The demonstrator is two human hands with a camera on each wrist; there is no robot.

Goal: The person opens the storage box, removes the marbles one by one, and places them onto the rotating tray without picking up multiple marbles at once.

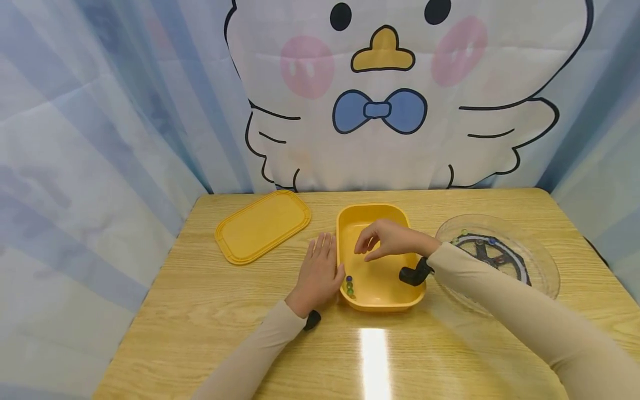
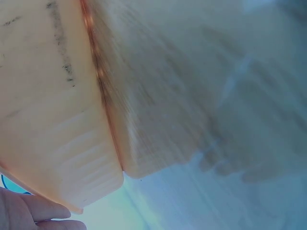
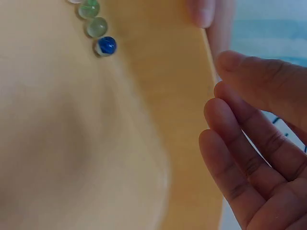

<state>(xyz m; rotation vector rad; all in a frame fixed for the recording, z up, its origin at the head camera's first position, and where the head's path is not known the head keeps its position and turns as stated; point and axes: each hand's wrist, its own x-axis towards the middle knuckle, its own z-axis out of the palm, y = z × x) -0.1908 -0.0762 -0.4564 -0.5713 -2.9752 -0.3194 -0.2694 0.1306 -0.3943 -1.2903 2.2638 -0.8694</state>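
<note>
Dark smudgy marks streaked the outer wall of the yellow bin (image 1: 361, 214) in the left-wrist view, too blurred to read as writing. And there, inside that bin, sat the marbles (image 1: 349, 286), lined up by the near left corner: a blue one at the far end, greenish ones following toward the near wall! Over on the right, a round clear dish (image 1: 544, 269) had marbles of its own, yellow-green ones and a blue one (image 1: 492, 241) near its far side, with a dark wheel-like shape (image 1: 482, 253) showing there; whether it lay in or under the dish, one could not tell. The yellow lid (image 1: 265, 228) lay on the table (image 1: 200, 333), left of the bin. Now the hands: the left hand (image 1: 320, 269) lay beside the bin, fingers straight, thumb at the rim, just across the wall from the marble row. The right hand (image 1: 387, 240) hung above the bin floor, fingers loosely bent, thumb apart from them, holding nothing, with the row nearer the left hand's side.
</note>
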